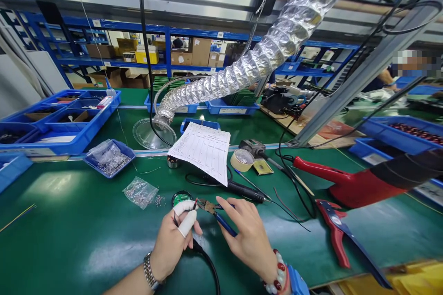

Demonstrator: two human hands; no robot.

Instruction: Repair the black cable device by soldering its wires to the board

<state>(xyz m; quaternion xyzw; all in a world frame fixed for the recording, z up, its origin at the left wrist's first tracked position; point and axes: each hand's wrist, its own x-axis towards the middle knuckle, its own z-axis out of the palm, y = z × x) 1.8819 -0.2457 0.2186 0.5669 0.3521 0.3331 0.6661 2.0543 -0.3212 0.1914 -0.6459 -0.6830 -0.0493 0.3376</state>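
Observation:
My left hand (175, 239), with white finger cots on two fingers, pinches a thin wire end and grips a black cable (209, 262) that runs back toward me. My right hand (247, 235) holds small blue-handled cutters (216, 214) with their jaws at the wire tip by my left fingertips. A small round green circuit board (180, 198) lies on the green mat just beyond my left hand.
A soldering iron (242, 190), tape roll (242, 160) and printed sheet (204, 150) lie ahead. Parts bags (140, 192) and a blue tray (109, 157) sit left. A red heat gun (356, 184) and red-handled tool (337, 235) lie right. A foil duct (249, 67) hangs overhead.

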